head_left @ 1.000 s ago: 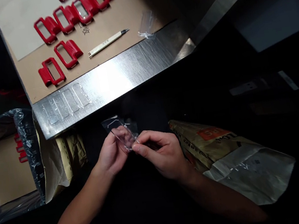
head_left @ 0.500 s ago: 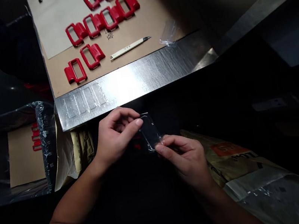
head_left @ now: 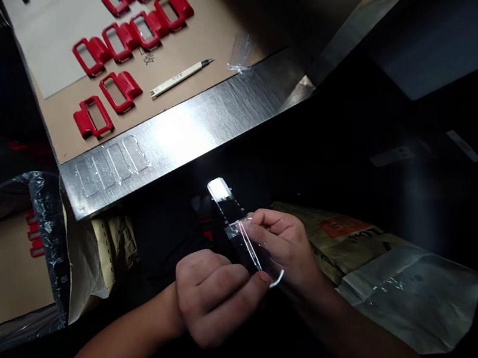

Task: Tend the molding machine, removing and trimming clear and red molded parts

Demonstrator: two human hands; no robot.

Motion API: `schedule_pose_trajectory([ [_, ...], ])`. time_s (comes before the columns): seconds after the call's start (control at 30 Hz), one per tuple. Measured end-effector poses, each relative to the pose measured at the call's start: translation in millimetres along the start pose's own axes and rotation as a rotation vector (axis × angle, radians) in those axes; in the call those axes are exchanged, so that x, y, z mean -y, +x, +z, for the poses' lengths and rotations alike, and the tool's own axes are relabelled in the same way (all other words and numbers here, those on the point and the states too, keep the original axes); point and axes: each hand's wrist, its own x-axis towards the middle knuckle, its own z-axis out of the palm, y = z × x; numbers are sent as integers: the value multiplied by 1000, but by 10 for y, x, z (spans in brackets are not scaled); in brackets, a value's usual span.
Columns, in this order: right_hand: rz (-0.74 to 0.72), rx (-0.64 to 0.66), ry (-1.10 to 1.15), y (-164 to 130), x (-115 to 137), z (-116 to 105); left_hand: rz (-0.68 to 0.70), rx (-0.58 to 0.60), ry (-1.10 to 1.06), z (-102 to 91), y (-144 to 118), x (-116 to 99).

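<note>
A thin clear plastic piece, rounded at its top end, stands upright in front of me below the metal table edge. My right hand pinches it near its lower part. My left hand is curled beside it, its fingertips on a clear film that curls off the piece's lower end. Both hands are low, over a dark area. Up on the table lie several red plastic frames in rows on brown cardboard.
A pen-like knife lies on the cardboard. Several clear pieces lie side by side on the steel table edge. A crumpled paper sack lies to my right. A plastic-lined box with red frames is at left.
My left hand dropped from above the clear piece to below it and now pulls film downward. The piece has turned upright and catches the light at its top.
</note>
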Motion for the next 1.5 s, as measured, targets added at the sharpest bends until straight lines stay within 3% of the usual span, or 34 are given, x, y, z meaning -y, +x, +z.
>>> schedule_pose_trajectory([
  [0.43, 55, -13, 10, -53, 23, -17, -59, 47, -50, -122, -40, -14],
  [0.6, 19, -41, -82, -88, 16, -73, -115, -65, -58, -57, -101, -66],
  [0.8, -21, -4, -110, -102, -13, -95, -166, -52, -14, -68, -67, -124],
  [0.87, -21, 13, -120, -100, -28, -100, -196, -102, 6, -82, -36, -141],
  [0.97, -46, 42, -138, -96, -35, -102, -230, -132, 30, -149, 43, -159],
  [1.1, -97, 91, -159, -100, -16, -92, -266, -16, 98, -374, 191, -155],
  [1.23, -139, 105, -205, -122, -2, -75, -246, 95, 158, -563, 263, 7],
  [1.37, -290, 127, -331, -179, 14, -49, -151, -78, 233, -495, 243, 342],
  [1.43, -377, 129, -394, -208, 19, -34, -224, -159, 192, -405, 227, 491],
  [1.5, -421, 125, -430, -221, 19, -22, -394, -194, 7, -327, 201, 592],
])
